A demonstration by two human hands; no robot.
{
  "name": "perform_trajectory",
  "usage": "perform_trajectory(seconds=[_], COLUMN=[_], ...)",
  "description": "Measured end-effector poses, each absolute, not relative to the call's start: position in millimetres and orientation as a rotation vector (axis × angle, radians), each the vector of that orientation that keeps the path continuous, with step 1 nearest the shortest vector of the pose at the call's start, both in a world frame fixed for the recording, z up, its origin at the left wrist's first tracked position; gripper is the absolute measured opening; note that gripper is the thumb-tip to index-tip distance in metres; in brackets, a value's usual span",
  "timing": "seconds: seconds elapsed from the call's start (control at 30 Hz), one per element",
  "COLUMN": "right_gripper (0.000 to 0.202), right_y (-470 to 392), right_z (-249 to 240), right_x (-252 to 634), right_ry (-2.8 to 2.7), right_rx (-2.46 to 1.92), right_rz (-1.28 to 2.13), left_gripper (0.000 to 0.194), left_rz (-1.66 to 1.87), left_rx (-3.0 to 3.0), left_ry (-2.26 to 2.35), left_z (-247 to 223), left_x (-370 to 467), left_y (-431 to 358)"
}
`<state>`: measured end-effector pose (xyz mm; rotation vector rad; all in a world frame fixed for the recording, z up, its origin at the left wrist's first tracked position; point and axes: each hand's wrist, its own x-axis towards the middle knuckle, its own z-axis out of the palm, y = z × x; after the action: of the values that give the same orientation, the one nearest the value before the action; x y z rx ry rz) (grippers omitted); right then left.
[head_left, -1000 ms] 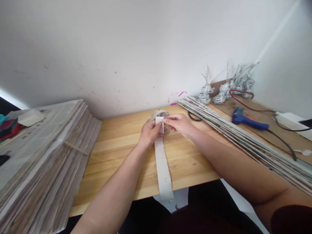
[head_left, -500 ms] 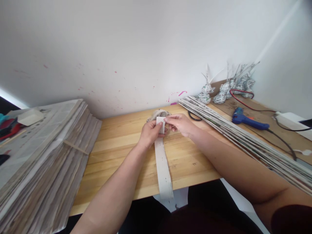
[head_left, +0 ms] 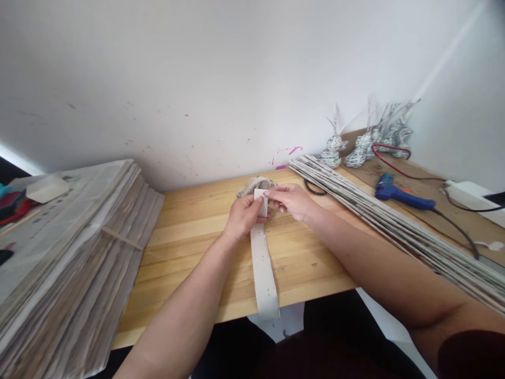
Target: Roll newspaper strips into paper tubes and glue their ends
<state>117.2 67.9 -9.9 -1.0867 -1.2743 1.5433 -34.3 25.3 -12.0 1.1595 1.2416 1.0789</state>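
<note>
A long white paper strip (head_left: 263, 268) runs from my hands toward me across the wooden table (head_left: 189, 252) and hangs over its front edge. My left hand (head_left: 243, 213) is closed on the strip's upper part, thumb pressed on its face and fingers behind. With thumb and forefinger, my right hand (head_left: 292, 200) pinches the upper right corner of the same strip. Just beyond both hands lies a beige bundle of cord or cloth (head_left: 254, 184), partly hidden by them.
On the left stands a tall stack of newspapers (head_left: 98, 237). Thin rolled paper sticks (head_left: 379, 221) lie diagonally at the right. Beyond them are a blue glue gun (head_left: 406, 196) with a cord, woven paper figures (head_left: 359, 150) and a white power strip (head_left: 473, 200).
Almost nothing has moved. Both hands keep their hold on the paper strip, and its hanging end has risen very slightly.
</note>
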Motion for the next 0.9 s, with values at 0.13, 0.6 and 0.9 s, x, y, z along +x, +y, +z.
perform_trajectory(seconds=[0.13, 0.6, 0.9], right_gripper=[0.03, 0.04, 0.041], right_y=[67.1, 68.8, 64.3], right_z=[-8.8, -15.6, -14.9], right_x=[116.1, 113.6, 108.5], right_ry=[-1.259, -1.28, -1.327], right_rx=[-1.092, -1.028, -1.072], right_rz=[1.556, 1.472, 1.394], left_gripper=[0.024, 0.02, 0.022], left_rz=[1.057, 1.033, 1.039], left_rx=[1.188, 1.191, 1.364], left_ry=[1.256, 1.189, 1.178], left_z=[-11.1, -10.7, -14.9], left_x=[-34.4, -31.8, -33.4], left_y=[24.7, 24.7, 23.0])
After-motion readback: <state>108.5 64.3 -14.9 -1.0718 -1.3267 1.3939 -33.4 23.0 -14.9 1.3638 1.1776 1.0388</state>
